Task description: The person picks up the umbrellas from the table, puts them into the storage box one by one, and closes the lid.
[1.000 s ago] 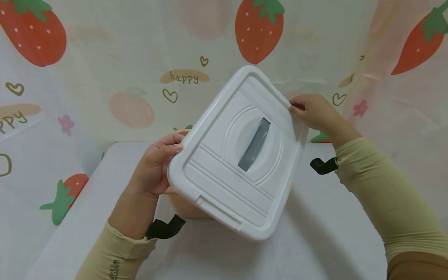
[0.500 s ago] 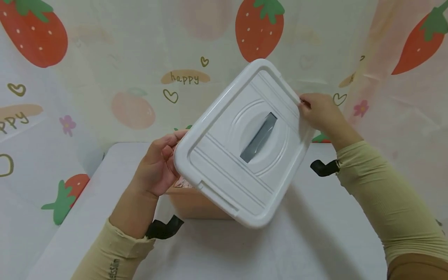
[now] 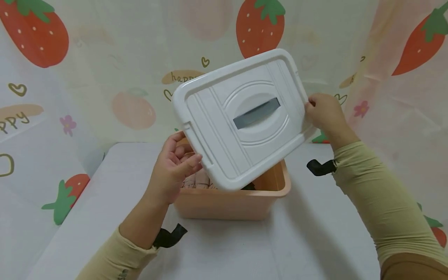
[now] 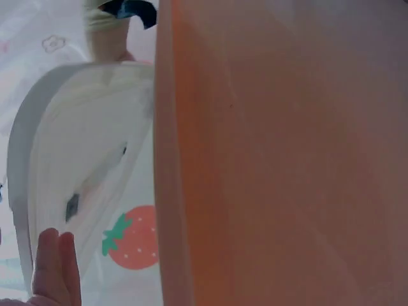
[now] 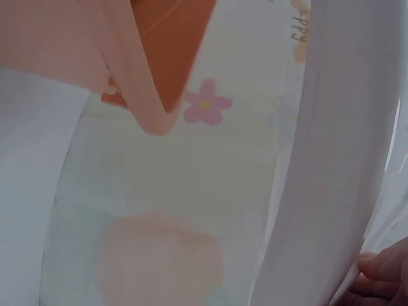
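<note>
A white storage box lid (image 3: 217, 120) with a grey handle (image 3: 257, 113) is held tilted above a peach plastic storage box (image 3: 224, 205). My right hand (image 3: 325, 113) pinches the lid's right edge; in the right wrist view its fingertips (image 5: 382, 264) press on the white rim. At the lid's lower left edge is my left hand (image 3: 171, 167), fingers loosely spread and thumb tip right by the rim. The left wrist view shows straight fingers (image 4: 54, 268) in front of the lid. Inside the box lies a pinkish, ridged bundle (image 3: 201, 181); the lid hides much of the interior.
The box stands on a table covered in white cloth (image 3: 224, 249). Behind and at both sides hang curtains (image 3: 133, 50) printed with strawberries. A dark item (image 3: 249, 186) shows inside the box, under the lid's lower edge.
The lid has turned clockwise toward level and risen, uncovering more of the box. My left hand has slackened from the lid's corner and shifted right; the right hand moved slightly right, keeping its pinch.
</note>
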Available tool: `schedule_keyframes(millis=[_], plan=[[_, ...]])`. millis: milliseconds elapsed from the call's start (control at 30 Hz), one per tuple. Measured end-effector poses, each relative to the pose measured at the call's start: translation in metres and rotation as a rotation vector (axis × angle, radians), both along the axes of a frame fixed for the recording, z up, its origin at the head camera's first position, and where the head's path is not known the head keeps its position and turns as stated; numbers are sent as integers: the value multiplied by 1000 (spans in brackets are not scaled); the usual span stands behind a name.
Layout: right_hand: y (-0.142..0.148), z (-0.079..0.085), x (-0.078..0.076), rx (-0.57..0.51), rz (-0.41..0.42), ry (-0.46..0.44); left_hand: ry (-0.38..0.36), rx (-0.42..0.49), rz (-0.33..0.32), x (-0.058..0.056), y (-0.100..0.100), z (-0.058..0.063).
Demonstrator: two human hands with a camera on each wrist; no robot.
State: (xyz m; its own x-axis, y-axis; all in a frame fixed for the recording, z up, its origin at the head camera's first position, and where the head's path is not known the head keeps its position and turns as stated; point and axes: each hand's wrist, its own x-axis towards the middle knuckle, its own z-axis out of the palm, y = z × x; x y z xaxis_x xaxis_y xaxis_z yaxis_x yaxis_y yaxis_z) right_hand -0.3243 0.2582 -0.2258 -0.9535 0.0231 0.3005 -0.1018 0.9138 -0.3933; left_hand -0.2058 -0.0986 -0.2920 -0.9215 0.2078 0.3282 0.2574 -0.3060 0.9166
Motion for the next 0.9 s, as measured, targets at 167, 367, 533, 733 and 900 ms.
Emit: schedule_keyframes(millis=[167,367,533,733,900], plan=[[-1,-2,2,-14,-15,-29,73,-75,81,2,7,-3],[-1,0,11,-54,-24,-50,54,-165,204,-2,0,2],[-3,2,20,-83,2,-73,34,-210,275,-10,-17,10],[-14,1,34,-88,68,-147,-7,-281,367,-22,-42,20],[-21,-2,45,-135,99,-210,-88,-421,363,-33,-64,26]])
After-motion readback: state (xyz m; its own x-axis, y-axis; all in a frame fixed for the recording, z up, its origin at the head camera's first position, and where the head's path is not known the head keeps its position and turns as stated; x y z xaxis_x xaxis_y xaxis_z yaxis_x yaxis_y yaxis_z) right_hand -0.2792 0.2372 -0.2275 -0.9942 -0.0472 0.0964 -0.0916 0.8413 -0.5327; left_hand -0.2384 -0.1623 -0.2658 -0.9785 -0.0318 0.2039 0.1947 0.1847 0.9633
